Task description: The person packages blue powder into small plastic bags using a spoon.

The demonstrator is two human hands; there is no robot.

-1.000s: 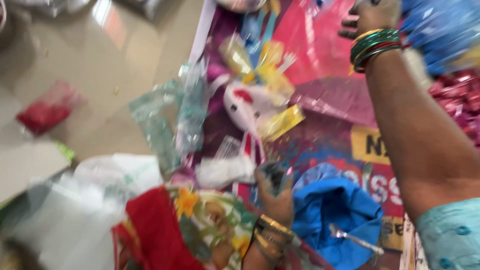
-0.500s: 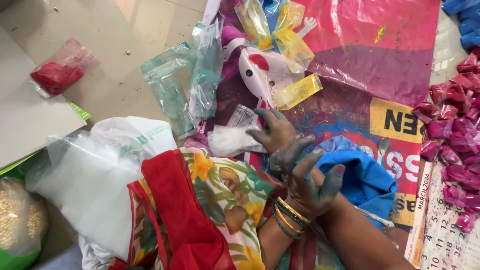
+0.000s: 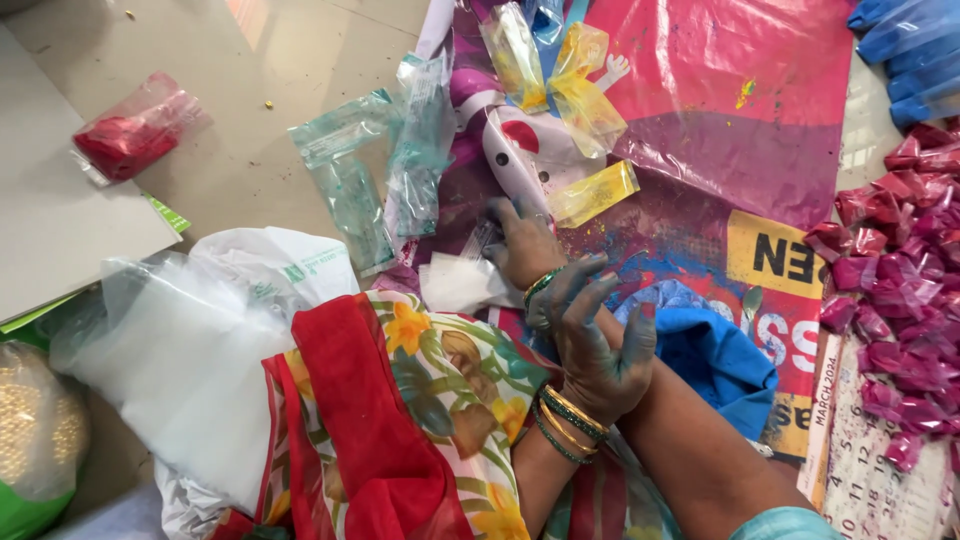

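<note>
Left hand (image 3: pixel 600 345), stained blue, fingers loosely spread, holding nothing, crosses over the right wrist; right hand (image 3: pixel 525 245) lies flat, fingers on small clear packets (image 3: pixel 470 275) beside it; blue powder bag (image 3: pixel 715 350) just right of both hands; yellow packets (image 3: pixel 590 195) above; magenta packets (image 3: pixel 895 280) far right.

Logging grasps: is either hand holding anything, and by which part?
Nothing is held. The right hand is open, empty; the left hand rests flat on the sheet.
</note>
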